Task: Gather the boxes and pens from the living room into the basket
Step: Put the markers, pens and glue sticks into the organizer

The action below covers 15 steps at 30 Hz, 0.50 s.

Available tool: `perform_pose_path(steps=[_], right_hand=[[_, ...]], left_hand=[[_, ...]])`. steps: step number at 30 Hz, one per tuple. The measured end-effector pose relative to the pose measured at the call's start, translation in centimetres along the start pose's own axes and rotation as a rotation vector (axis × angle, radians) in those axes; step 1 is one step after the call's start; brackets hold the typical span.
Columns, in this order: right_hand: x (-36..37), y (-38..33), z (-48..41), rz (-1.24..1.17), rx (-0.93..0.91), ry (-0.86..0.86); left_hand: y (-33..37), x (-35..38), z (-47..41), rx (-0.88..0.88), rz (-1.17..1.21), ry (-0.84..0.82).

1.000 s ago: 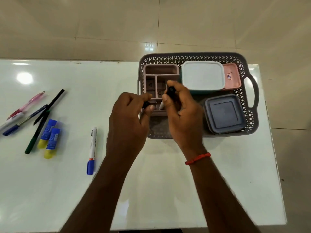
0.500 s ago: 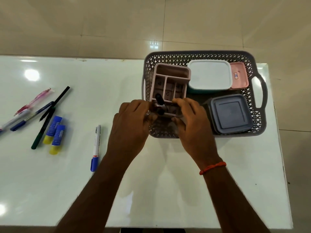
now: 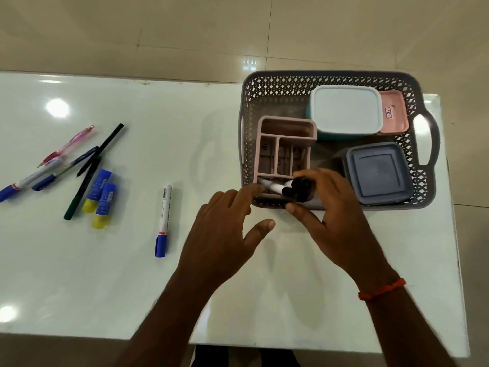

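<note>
R hand (image 3: 336, 215) grips black-capped white marker (image 3: 276, 187) at pink organizer (image 3: 288, 125) in basket (image 3: 328, 74); L hand (image 3: 225, 234) slack, empty.

The right grip (image 3: 336, 215) covers the lower right corner of the pink organizer (image 3: 287, 128) and the capped ends of the markers (image 3: 276, 188); finger contact cannot be determined. The white-lidded box (image 3: 346, 109) hides most of the pink box (image 3: 394, 112), whose label is illegible. The left grip (image 3: 225, 234) is motion-blurred. The frame's left edge cuts off the blue-capped pen (image 3: 8, 193).
</note>
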State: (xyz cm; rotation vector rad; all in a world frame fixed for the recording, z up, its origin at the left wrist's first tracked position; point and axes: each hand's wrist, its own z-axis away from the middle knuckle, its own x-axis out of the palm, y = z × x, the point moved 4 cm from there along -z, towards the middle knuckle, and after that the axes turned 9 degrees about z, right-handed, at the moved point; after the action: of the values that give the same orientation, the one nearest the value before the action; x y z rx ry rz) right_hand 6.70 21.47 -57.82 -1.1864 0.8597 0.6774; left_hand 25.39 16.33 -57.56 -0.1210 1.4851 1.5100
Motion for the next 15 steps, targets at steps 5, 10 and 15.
perform_pose_path(steps=[5, 10, 15], right_hand=[[-0.4, -0.7, 0.1, -0.069, 0.002, 0.180], [-0.7, -1.9, -0.4, 0.062, -0.205, 0.232], [-2.7, -2.3, -0.6, 0.249, -0.268, 0.345]], left_hand=[[-1.3, -0.4, 1.1, -0.046, 0.113, 0.023], [-2.9, -1.9, 2.5, -0.057, 0.118, 0.045], [-5.4, -4.7, 4.5, -0.059, 0.041, 0.163]])
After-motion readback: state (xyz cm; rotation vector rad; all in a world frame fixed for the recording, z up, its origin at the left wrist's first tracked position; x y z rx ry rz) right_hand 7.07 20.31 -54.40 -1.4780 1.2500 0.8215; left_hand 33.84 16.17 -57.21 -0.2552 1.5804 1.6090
